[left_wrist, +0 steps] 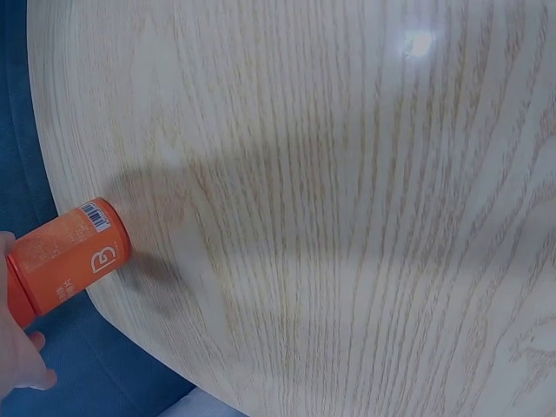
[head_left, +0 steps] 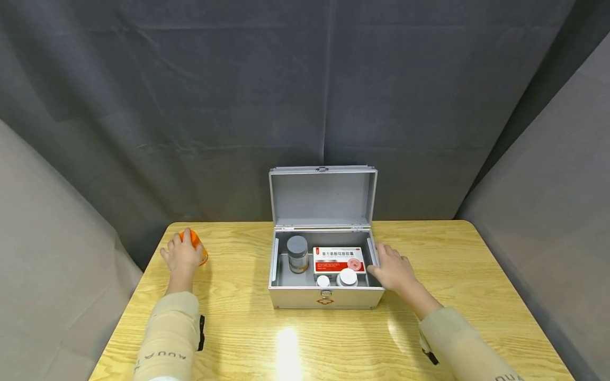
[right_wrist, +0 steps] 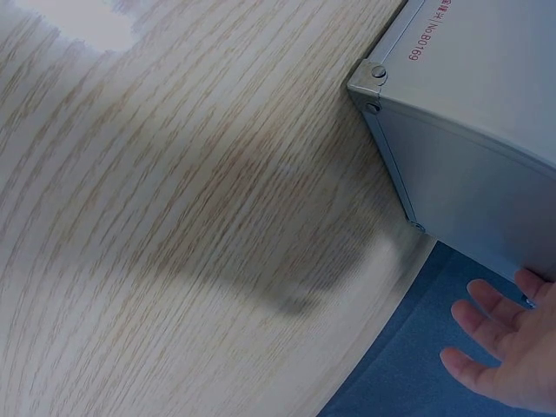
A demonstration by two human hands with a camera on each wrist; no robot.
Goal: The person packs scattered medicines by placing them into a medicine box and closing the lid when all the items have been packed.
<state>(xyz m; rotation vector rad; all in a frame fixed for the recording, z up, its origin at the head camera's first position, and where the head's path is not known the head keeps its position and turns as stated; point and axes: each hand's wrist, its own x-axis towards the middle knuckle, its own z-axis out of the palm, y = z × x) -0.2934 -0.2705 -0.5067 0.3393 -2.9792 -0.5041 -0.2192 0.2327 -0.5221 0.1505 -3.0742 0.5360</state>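
Observation:
At the table's back left corner, my left hand [head_left: 182,255] grips an orange bottle [head_left: 199,248] by its upper end. In the left wrist view, the bottle [left_wrist: 69,256] shows a barcode and white print; whether its base touches the table I cannot tell. My right hand [head_left: 394,269] rests against the right side of an open silver medicine case [head_left: 325,298], its fingers loosely extended in the right wrist view. Inside the case stand a clear, grey-lidded jar [head_left: 297,255], a red-and-white medicine box [head_left: 339,260] and two white-capped bottles, one large [head_left: 347,277] and one small [head_left: 323,281].
The case's lid [head_left: 322,198] stands raised at the back, near a dark grey curtain [head_left: 229,106]. Light wooden tabletop [head_left: 238,328] spreads around the case. Pale panels [head_left: 548,211] flank the table on both sides.

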